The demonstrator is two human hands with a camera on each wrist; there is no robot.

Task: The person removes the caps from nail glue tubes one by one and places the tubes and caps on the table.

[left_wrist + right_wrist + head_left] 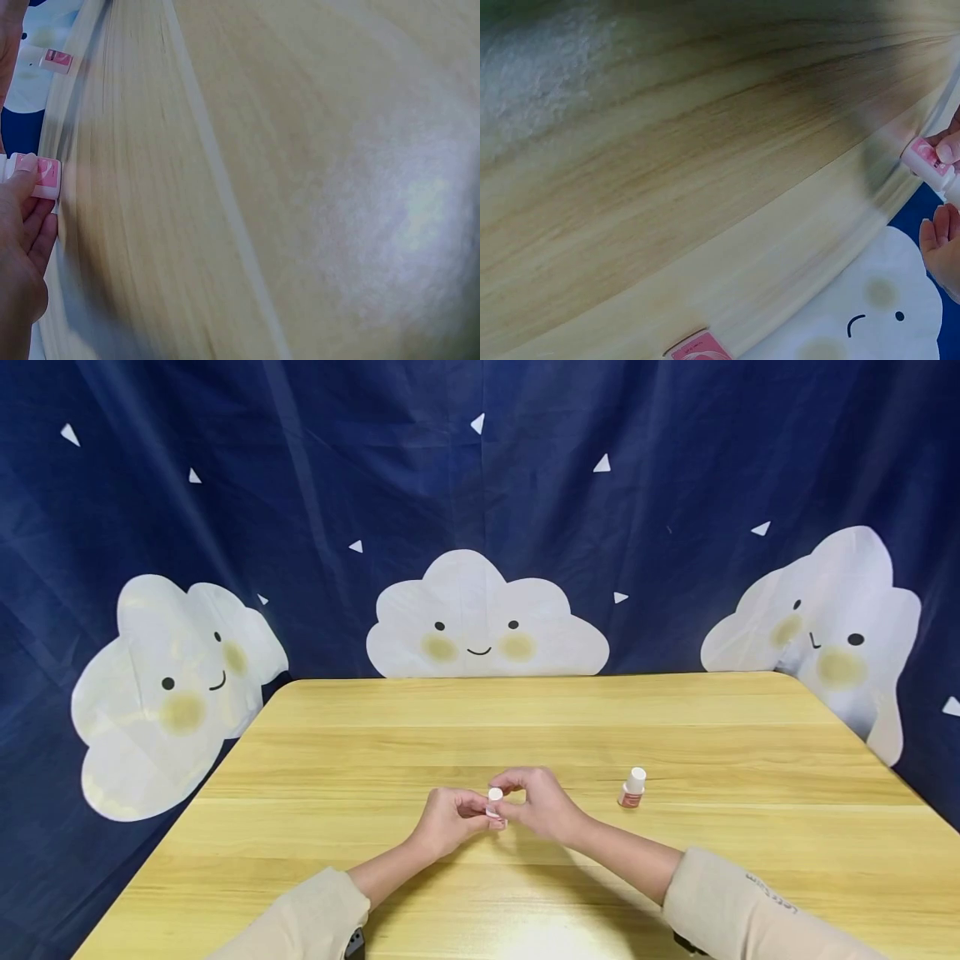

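A small white bottle with a pink label is held between both hands above the table. My left hand grips its body, the thumb lying across the label. At the white cap, the thumb and curled fingers of my right hand close in from either side. The right wrist view catches this cap only at its edge, near the right fingertips. To the right stands a second white bottle, upright on the table, also with a pink-red label and a white cap.
The wooden table spreads around both hands, with a bright glare near its front edge. Behind it hangs a dark blue curtain printed with smiling clouds and small white triangles.
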